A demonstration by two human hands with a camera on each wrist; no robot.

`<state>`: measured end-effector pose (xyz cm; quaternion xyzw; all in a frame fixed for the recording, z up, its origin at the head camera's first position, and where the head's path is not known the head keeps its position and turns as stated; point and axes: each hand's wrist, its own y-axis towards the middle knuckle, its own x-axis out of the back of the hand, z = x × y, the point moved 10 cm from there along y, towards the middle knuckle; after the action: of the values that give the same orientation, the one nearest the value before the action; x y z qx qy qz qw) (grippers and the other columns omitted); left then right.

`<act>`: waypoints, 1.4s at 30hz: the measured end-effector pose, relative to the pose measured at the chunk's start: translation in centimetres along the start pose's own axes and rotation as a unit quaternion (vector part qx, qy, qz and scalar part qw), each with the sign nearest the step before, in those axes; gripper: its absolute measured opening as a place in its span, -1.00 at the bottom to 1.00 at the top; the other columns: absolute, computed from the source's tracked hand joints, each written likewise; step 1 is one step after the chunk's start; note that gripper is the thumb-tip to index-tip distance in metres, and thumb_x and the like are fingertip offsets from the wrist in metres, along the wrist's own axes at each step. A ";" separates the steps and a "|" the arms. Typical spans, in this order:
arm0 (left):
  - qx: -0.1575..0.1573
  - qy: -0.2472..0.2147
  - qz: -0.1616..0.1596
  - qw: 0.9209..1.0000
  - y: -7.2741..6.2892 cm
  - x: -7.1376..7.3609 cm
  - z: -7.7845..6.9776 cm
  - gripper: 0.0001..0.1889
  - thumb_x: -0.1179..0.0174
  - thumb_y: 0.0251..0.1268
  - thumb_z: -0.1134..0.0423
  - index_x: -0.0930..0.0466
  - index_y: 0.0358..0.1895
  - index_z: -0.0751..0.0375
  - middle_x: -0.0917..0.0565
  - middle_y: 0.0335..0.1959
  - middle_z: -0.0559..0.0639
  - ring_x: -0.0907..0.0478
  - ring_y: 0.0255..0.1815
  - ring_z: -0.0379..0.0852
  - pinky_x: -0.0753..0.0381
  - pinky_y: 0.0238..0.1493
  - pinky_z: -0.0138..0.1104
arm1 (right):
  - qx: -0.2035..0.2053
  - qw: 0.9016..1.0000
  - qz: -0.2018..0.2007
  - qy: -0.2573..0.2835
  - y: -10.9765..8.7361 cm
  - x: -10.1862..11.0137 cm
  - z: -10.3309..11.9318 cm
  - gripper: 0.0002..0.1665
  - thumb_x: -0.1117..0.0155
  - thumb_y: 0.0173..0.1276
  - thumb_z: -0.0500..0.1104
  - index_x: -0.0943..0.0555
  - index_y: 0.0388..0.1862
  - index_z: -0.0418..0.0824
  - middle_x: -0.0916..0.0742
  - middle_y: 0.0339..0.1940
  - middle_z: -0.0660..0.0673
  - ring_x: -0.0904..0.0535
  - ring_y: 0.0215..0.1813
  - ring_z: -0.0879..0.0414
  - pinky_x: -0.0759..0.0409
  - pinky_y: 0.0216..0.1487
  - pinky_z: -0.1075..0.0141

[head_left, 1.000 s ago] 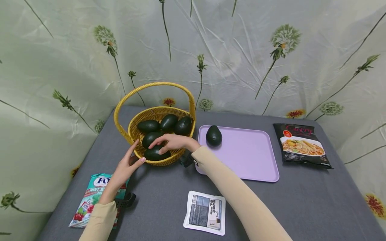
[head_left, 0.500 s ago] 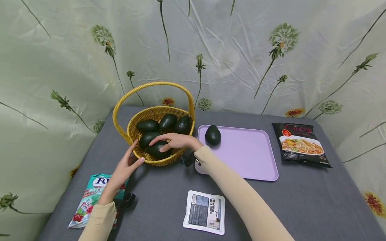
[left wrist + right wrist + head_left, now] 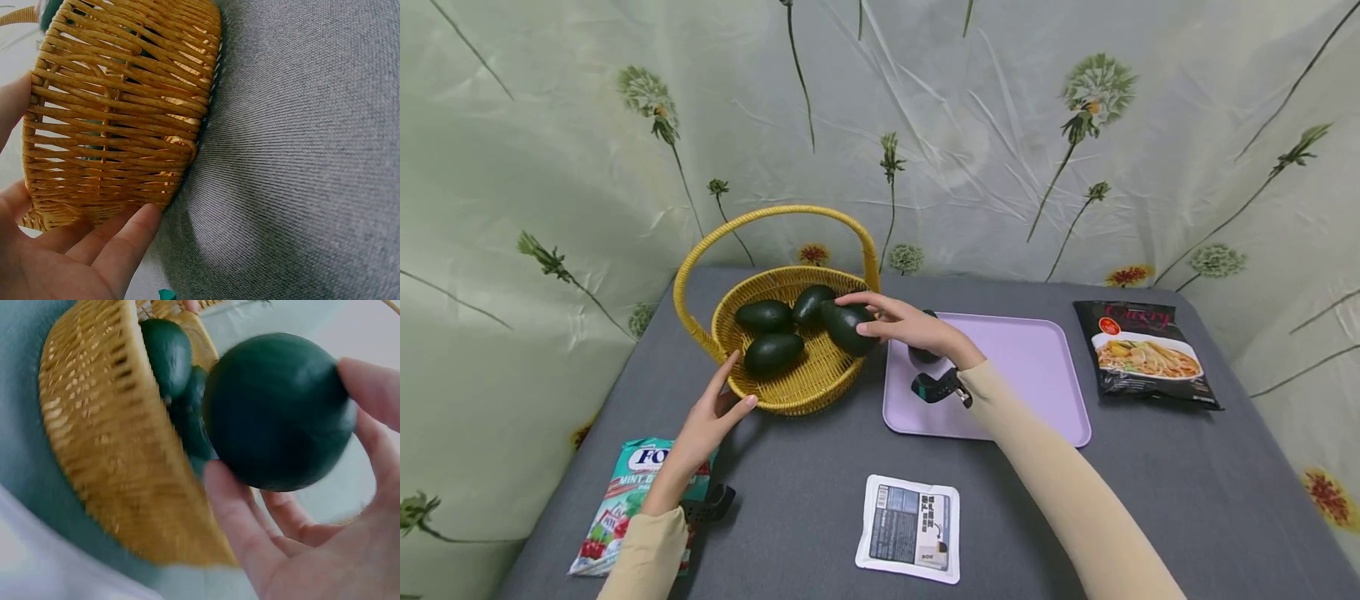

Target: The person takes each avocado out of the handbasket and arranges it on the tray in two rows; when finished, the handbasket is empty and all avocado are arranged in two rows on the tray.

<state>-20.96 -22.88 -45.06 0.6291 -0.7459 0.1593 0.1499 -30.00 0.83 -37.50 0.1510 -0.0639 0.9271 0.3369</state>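
Observation:
My right hand (image 3: 917, 327) holds a dark green avocado (image 3: 844, 329) over the right rim of the yellow wicker basket (image 3: 801, 400). Thumb and fingers grip its sides in the right wrist view, where the avocado (image 3: 281, 412) is seen end-on. More avocados (image 3: 773, 356) lie in the basket; the held one and the hand cover the basket's right part. My left hand (image 3: 706, 423) holds the basket's front left side, with thumb and index finger at the rim and other fingers against the woven wall (image 3: 119, 131).
A lilac tray (image 3: 1022, 379) stands right of the basket, with an avocado (image 3: 922, 355) partly hidden behind my right hand. A black noodle packet (image 3: 1146, 354) lies far right. A white pouch (image 3: 910, 529) lies in front, and a teal candy bag (image 3: 613, 512) under my left forearm.
My right hand has taken an avocado from the front of the basket, lifted it and moved right to the rim. My left hand stays at the basket.

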 end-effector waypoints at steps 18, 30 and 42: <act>0.010 0.007 -0.004 1.000 0.1 0.1 0.3 -0.22 -0.07 0.46 0.18 0.22 0.56 -0.12 0.18 0.54 0.17 -0.18 0.34 0.40 -0.14 0.21 0.28 | -0.094 0.971 -0.204 0.083 -12.9 9.2 -8.8 -0.35 -0.02 0.52 -0.12 -0.08 0.50 -0.09 -0.29 0.36 -0.40 -0.34 0.27 -0.23 -0.37 0.20 -0.09; 0.013 0.007 -0.002 1.000 0.0 0.0 0.2 -0.23 -0.06 0.47 0.14 0.23 0.56 -0.10 0.16 0.53 0.17 -0.18 0.34 0.39 -0.11 0.21 0.29 | -0.149 0.954 -0.257 0.048 -15.1 9.9 -11.9 -0.33 -0.07 0.49 -0.12 -0.11 0.48 -0.20 -0.34 0.24 -0.56 -0.50 0.05 -0.30 -0.57 0.01 0.05; 0.014 -0.001 -0.001 1.000 0.0 0.0 0.1 -0.22 -0.06 0.46 0.16 0.23 0.56 -0.14 0.15 0.53 0.18 -0.17 0.35 0.38 -0.13 0.21 0.29 | -0.197 0.943 -0.265 -0.050 -14.9 9.9 -12.1 -0.34 -0.11 0.47 0.01 -0.21 0.45 -0.13 -0.43 0.14 -0.50 -0.56 -0.09 -0.15 -0.60 -0.13 0.16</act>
<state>-20.91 -22.89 -45.13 0.6318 -0.7432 0.1695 0.1405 -30.51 20.90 -45.47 0.1389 -0.2201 0.7646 0.5896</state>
